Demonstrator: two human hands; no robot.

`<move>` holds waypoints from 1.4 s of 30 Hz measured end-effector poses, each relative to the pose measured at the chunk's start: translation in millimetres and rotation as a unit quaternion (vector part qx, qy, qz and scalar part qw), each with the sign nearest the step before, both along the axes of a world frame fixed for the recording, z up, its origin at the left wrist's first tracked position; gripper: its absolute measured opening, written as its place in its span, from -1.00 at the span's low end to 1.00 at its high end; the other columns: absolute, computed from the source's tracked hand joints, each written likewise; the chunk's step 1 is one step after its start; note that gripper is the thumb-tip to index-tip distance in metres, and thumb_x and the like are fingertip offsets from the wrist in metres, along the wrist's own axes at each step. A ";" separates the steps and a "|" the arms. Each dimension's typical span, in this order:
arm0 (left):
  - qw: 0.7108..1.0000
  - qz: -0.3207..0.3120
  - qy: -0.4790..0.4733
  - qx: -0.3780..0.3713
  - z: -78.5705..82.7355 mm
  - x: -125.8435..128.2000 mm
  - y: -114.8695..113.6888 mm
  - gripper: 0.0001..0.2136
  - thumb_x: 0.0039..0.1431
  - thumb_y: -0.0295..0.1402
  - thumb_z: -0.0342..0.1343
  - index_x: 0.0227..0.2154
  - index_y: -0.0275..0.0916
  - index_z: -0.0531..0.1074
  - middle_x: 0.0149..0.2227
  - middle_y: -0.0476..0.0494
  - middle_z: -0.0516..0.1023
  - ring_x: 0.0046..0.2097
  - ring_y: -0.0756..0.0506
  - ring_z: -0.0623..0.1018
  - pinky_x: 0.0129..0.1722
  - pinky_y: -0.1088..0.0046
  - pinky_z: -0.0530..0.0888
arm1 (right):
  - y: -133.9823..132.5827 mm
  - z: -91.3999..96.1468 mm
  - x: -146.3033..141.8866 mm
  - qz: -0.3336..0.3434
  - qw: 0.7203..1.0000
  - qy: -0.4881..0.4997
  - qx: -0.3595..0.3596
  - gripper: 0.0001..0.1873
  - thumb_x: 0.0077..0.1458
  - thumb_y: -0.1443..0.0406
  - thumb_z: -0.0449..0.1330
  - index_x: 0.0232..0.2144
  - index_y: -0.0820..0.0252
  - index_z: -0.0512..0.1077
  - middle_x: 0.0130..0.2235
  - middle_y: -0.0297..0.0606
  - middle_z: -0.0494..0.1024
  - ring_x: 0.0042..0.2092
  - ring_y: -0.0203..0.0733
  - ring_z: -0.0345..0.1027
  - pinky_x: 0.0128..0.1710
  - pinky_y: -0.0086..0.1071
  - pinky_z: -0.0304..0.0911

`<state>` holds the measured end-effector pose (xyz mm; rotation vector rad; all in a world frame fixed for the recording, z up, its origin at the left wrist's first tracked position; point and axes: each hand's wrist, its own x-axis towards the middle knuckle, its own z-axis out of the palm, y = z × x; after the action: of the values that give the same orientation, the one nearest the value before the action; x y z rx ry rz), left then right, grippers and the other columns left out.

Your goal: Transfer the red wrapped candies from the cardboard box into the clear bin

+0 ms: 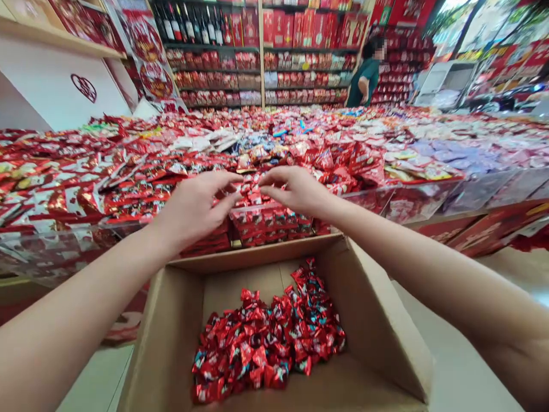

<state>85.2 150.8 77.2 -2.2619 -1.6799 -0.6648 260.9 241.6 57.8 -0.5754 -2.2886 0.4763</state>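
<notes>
My left hand (195, 206) reaches over the front of the display, fingers and thumb apart, with nothing visible between them. Facing it, my right hand (295, 189) is curved with its thumb apart from the fingers, also with nothing visible in it. Between and below the two hands lie small red-wrapped candies (253, 197) in a clear-fronted bin (274, 220); whether the fingertips touch them I cannot tell. Below my forearms stands an open cardboard box (386, 320), holding a heap of shiny red twist-wrapped candies (257, 337) on its bottom.
Packed sweets (55, 189) fill the wide display on both sides. Purple packets (450, 151) lie at the right. Shelves with bottles (189, 26) and red boxes (283, 28) line the back. A person in a green top (364, 80) stands behind the display at the right.
</notes>
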 end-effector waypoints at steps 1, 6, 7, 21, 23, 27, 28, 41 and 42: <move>0.998 -0.008 -0.031 0.053 -7.7 -1.0 -13.8 -0.72 0.08 -0.33 -0.02 -0.13 -0.22 0.38 -0.15 -0.11 0.50 -0.15 -0.07 0.47 -0.12 0.47 0.33 | -10.4 -4.2 10.2 -0.006 0.999 0.031 0.010 -0.83 -0.01 0.33 0.09 -0.40 0.33 0.45 -0.41 -0.28 0.46 -0.37 -0.36 0.25 -0.34 -0.47 0.12; 0.978 -0.053 -0.006 -0.203 -89.0 -4.7 -60.9 -0.78 0.13 -0.36 -0.07 -0.19 -0.21 0.40 -0.25 -0.11 0.53 -0.22 -0.05 0.49 -0.18 0.47 0.38 | -50.0 -66.8 44.9 0.074 0.985 -0.088 -0.128 -0.82 0.03 0.32 0.06 -0.42 0.30 0.43 -0.47 -0.31 0.48 -0.45 -0.38 0.28 -0.44 -0.52 0.15; 0.942 -0.030 0.047 -0.331 -110.1 -3.6 -61.6 -0.76 0.17 -0.41 -0.13 -0.16 -0.20 0.37 -0.19 -0.13 0.51 -0.15 -0.05 0.47 -0.14 0.44 0.36 | -51.8 -85.8 44.7 0.088 0.973 -0.146 -0.154 -0.82 0.02 0.32 0.06 -0.41 0.30 0.44 -0.46 -0.30 0.49 -0.45 -0.36 0.29 -0.44 -0.52 0.16; 0.826 0.058 0.211 -0.520 -189.4 3.2 -45.5 -0.79 0.12 -0.33 0.02 -0.19 -0.27 0.35 -0.14 -0.13 0.44 -0.15 -0.10 0.46 -0.18 0.21 0.41 | -56.7 -159.0 39.8 0.093 0.905 -0.384 -0.156 -0.81 -0.07 0.30 0.10 -0.41 0.23 0.49 -0.41 -0.18 0.55 -0.36 -0.18 0.39 -0.39 -0.45 0.16; 0.822 0.063 0.211 -0.525 -193.0 3.2 -46.9 -0.78 0.12 -0.33 0.02 -0.18 -0.27 0.34 -0.15 -0.13 0.44 -0.17 -0.09 0.47 -0.20 0.22 0.42 | -58.3 -160.3 38.9 0.094 0.900 -0.391 -0.166 -0.81 -0.09 0.31 0.11 -0.41 0.24 0.49 -0.40 -0.18 0.55 -0.35 -0.18 0.39 -0.38 -0.45 0.17; 0.826 0.072 0.190 -0.526 -195.1 2.4 -51.2 -0.82 0.12 -0.33 0.02 -0.25 -0.29 0.37 -0.23 -0.10 0.47 -0.26 -0.05 0.49 -0.27 0.29 0.44 | -61.4 -160.3 37.5 0.096 0.894 -0.395 -0.189 -0.84 -0.13 0.32 0.15 -0.43 0.25 0.48 -0.40 -0.16 0.54 -0.33 -0.15 0.39 -0.36 -0.43 0.18; 0.833 0.073 0.181 -0.518 -192.4 3.0 -52.1 -0.83 0.11 -0.33 0.02 -0.27 -0.29 0.38 -0.26 -0.08 0.47 -0.28 -0.04 0.49 -0.29 0.31 0.45 | -62.3 -159.3 37.6 0.093 0.895 -0.390 -0.196 -0.84 -0.12 0.32 0.15 -0.42 0.26 0.48 -0.39 -0.15 0.54 -0.32 -0.13 0.39 -0.34 -0.42 0.18; 0.960 0.032 -0.167 -0.220 -128.9 48.8 -62.1 -0.72 0.19 -0.38 -0.29 -0.18 -0.24 0.31 -0.23 -0.17 0.46 -0.19 -0.10 0.46 -0.18 0.38 0.38 | -81.6 -134.2 30.5 0.084 0.727 0.121 -0.671 -0.67 -0.15 0.14 0.24 -0.42 0.30 0.34 -0.52 -0.34 0.43 -0.54 -0.45 0.28 -0.52 -0.54 0.23; 0.945 0.036 -0.233 -0.226 -129.1 49.6 -61.7 -0.70 0.20 -0.36 -0.30 -0.11 -0.25 0.26 -0.20 -0.17 0.47 -0.21 -0.07 0.48 -0.24 0.41 0.41 | -82.4 -132.1 30.6 0.072 0.744 0.134 -0.650 -0.66 -0.17 0.14 0.26 -0.42 0.31 0.35 -0.53 -0.36 0.42 -0.55 -0.44 0.27 -0.54 -0.54 0.21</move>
<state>134.8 89.2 -51.9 -2.4553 -2.3316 -0.9363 291.5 159.1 -74.3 -0.8554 -1.4000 2.1216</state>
